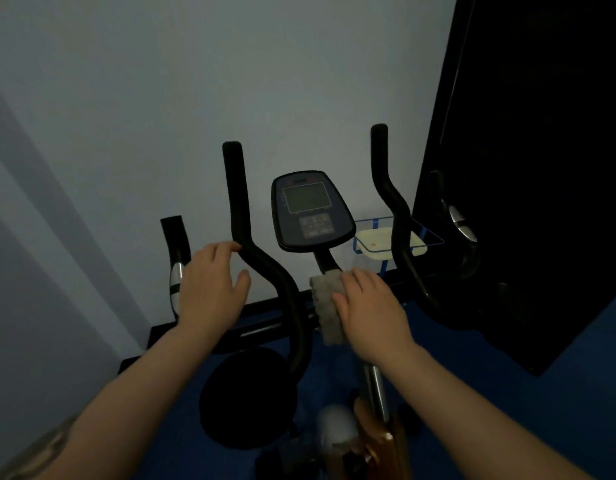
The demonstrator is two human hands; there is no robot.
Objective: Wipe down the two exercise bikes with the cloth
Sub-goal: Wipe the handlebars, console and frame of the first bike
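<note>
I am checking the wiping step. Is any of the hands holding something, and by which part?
The right hand presses the grey cloth by its right side onto the handlebar crossbar. The left hand is open and holds nothing.

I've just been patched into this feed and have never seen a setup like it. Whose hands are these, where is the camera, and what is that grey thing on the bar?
There is only one picture, from a camera worn on a person's head, looking down at their own bare hands. In front is an exercise bike with black handlebars and a console. The right hand presses a grey cloth on the crossbar below the console, wiping it. The left hand is open, fingertips touching the left handlebar. Behind sits a pale tray on a blue wire rack.
</note>
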